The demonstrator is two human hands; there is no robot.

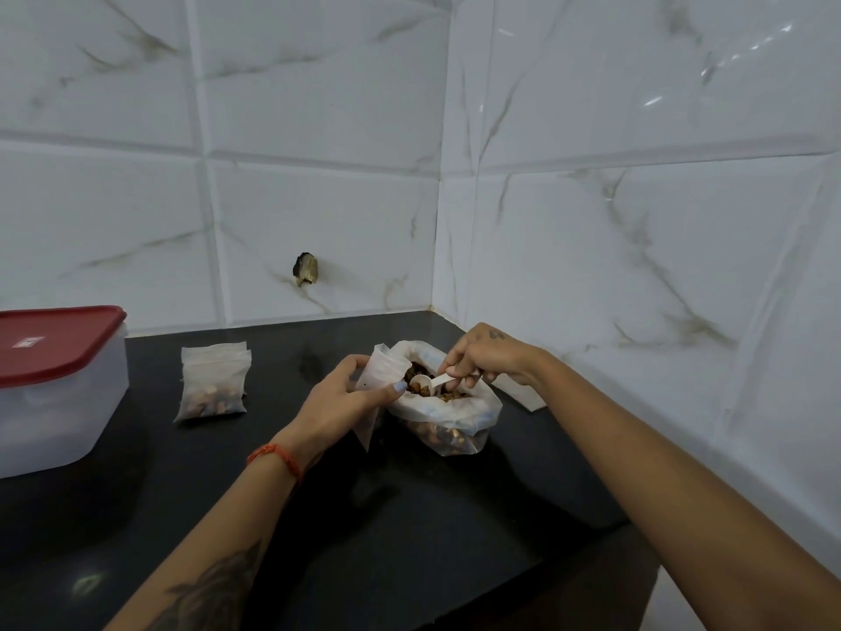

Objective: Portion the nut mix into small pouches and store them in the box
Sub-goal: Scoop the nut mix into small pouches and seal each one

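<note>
Scooping step: right hand pinches spoon inside big nut bag, left hand grips empty pouch touching bag's left rim. Filled pouches & lidded box sit left of bag on table. Next, prob: tip spoonful into pouch w/o spilling

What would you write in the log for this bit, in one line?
step: scooping nuts | left hand: holds small pouch open | right hand: holds white scoop in nut bag | filled pouches: on counter | box: lid on
</note>
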